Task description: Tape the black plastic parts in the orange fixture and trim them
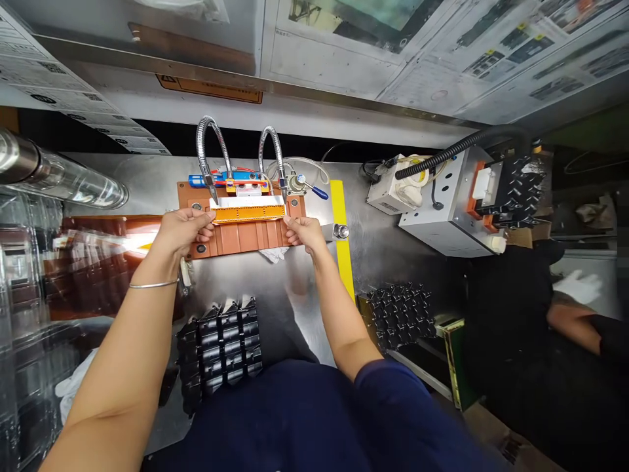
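Note:
A long, narrow orange strip [249,214] with small marks along its edges is stretched between my two hands. My left hand [189,229] pinches its left end, and my right hand [304,233] pinches the right end. The strip lies level over a brown fixture block [240,239], in front of a pale metal bar. Whether it touches the block I cannot tell. Two flexible metal hoses [202,147] arch over the fixture, their tips close to the strip's ends. Behind it sit blue cylinders and a lever valve with a blue handle [319,192].
Black ridged trays [223,347] lie near my body, with another tray [398,314] to the right. Yellow tape [343,242] crosses the steel bench. A grey machine [447,203] stands at right, beside a person's gloved hand [580,286]. A clear bottle [73,177] is at left.

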The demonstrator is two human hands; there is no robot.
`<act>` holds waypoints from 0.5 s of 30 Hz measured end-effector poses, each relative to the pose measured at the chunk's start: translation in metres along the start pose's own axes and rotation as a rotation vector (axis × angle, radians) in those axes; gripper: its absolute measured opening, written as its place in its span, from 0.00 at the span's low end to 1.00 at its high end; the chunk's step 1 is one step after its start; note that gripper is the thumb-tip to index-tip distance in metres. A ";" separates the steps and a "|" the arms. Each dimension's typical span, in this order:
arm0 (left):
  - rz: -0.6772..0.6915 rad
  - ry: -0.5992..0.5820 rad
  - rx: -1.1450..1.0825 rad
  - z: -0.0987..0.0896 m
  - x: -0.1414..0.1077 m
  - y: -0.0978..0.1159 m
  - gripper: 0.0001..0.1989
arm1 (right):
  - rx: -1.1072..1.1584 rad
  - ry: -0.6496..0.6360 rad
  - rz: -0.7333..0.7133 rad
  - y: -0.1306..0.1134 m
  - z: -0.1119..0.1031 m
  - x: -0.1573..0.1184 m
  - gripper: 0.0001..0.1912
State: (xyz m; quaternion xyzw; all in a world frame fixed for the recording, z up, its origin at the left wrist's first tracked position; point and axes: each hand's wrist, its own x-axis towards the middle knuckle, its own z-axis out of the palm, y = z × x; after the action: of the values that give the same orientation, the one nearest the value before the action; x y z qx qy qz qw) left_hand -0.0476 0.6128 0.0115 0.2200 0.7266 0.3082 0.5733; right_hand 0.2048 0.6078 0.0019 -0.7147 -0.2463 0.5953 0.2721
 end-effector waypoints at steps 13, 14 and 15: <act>0.132 0.070 -0.056 -0.026 -0.060 -0.033 0.05 | -0.424 -0.277 -0.213 0.216 0.029 -0.174 0.28; 0.165 0.076 -0.031 -0.028 -0.068 -0.037 0.05 | -0.384 -0.260 -0.205 0.212 0.024 -0.170 0.19; 0.222 0.088 0.000 -0.029 -0.076 -0.041 0.06 | -0.351 -0.246 -0.213 0.201 0.018 -0.164 0.14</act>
State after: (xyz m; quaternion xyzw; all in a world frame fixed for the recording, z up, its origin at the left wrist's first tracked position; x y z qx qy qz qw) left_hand -0.0559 0.5272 0.0404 0.2854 0.7222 0.3793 0.5031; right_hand 0.1652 0.3516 -0.0201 -0.6431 -0.4512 0.5941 0.1729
